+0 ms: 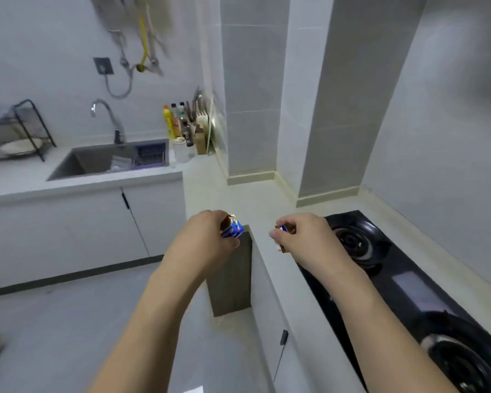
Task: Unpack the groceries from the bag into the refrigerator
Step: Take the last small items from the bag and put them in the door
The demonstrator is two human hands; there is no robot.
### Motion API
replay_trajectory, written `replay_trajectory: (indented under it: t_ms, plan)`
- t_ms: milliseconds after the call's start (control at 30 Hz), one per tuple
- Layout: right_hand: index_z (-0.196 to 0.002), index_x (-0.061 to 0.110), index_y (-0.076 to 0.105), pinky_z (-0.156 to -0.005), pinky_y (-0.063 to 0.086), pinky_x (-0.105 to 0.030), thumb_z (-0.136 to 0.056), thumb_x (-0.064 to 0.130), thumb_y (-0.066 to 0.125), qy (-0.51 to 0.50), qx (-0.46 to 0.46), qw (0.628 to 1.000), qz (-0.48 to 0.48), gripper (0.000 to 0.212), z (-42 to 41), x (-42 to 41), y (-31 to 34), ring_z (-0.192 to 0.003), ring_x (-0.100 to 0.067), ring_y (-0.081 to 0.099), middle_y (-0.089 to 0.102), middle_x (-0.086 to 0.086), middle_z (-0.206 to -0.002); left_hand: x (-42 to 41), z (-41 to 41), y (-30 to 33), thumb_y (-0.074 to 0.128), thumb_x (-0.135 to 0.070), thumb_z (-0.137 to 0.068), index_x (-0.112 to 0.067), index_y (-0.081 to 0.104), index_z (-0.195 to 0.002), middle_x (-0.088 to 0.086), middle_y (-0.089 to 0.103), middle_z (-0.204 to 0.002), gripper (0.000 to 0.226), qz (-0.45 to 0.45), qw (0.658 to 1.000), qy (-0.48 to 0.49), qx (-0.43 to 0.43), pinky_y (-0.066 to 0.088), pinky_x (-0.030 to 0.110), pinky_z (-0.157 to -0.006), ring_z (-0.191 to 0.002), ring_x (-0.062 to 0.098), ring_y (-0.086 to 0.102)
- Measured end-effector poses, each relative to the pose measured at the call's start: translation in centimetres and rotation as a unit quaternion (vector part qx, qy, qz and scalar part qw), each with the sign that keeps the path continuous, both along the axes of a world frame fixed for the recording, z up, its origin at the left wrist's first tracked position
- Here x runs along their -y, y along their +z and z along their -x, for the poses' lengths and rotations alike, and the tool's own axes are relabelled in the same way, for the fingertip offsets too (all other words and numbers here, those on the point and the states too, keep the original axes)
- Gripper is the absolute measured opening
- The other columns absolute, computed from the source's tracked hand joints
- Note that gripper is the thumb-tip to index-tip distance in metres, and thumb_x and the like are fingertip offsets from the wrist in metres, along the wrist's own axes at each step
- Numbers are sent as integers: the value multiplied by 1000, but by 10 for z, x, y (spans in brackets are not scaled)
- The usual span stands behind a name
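The left hand (210, 236) has its grip curled around a small blue packet (232, 228), fingers wrapped over the top and thumb beneath, so that only the blue printed side with a gold, crinkled edge shows past the knuckles. The right hand (304, 236) pinches a second small item (283, 231), blue and white with a brown part, between thumb and bent fingers; most of it is hidden and blurred, so what it is cannot be told. Both hands are held up in the air, apart from each other, with the forearms reaching in from the bottom of the view.

Below and between the hands lies the corner of a pale tabletop (238, 194), which runs along the right and turns left toward a sink (108, 163). A black gas hob (386, 268) is set into the tabletop just right of the right hand. Behind the sink stands a curved tap (108, 117), and to its right a cluster of bottles (176, 120) and a knife block (200, 129) sit in the corner. A black dish rack (29, 129) stands at far left. White cabinet doors (68, 228) sit under the tabletop, above a grey floor (54, 321).
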State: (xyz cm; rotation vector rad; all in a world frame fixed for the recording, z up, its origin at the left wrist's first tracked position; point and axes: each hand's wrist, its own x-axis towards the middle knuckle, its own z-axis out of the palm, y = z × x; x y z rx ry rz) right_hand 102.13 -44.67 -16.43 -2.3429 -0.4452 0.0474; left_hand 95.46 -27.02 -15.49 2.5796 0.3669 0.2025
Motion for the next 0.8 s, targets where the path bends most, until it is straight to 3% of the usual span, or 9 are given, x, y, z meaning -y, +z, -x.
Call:
replay_trajectory:
  t_ms: [133,233,467,700,800]
  plan:
    - [-110,17,70,-77,46,-23,-93,33,62,89,6,996,2,25,0,-54,9,-91,-15,64,67,0,-104,-35,31,8,66,-27,-89,-19,59,-98,-1,60,-85,14,5,996,88,13,45,26,-56,-70,14,58]
    - [-111,18,70,-79,45,-24,-93,35,62,149,15,989,3,27,9,-90,15,-92,-15,58,65,0,-108,-57,58,11,65,-25,-89,-19,58,-92,-1,58,-80,11,8,987,158,22,38,25,-52,-63,13,53]
    - [-99,8,72,-81,52,-34,-91,30,64,293,10,956,-2,26,58,-174,25,-92,-24,64,70,-10,-98,-103,141,13,67,-28,-84,-14,60,-89,4,61,-84,16,-25,949,314,16,39,30,-57,-76,25,59]
    - [-96,10,72,-76,53,-34,-91,35,63,432,8,902,8,27,147,-264,28,-84,-21,66,72,-5,-90,-141,255,16,67,-27,-83,-16,56,-77,-1,57,-71,16,-31,896,441,46,33,27,-50,-60,16,48]
    - [-96,10,72,-71,53,-32,-91,34,64,483,11,875,7,26,197,-292,30,-80,-21,66,71,-6,-88,-148,310,17,68,-25,-82,-14,58,-78,1,60,-75,16,-26,870,489,53,41,30,-56,-68,21,56]
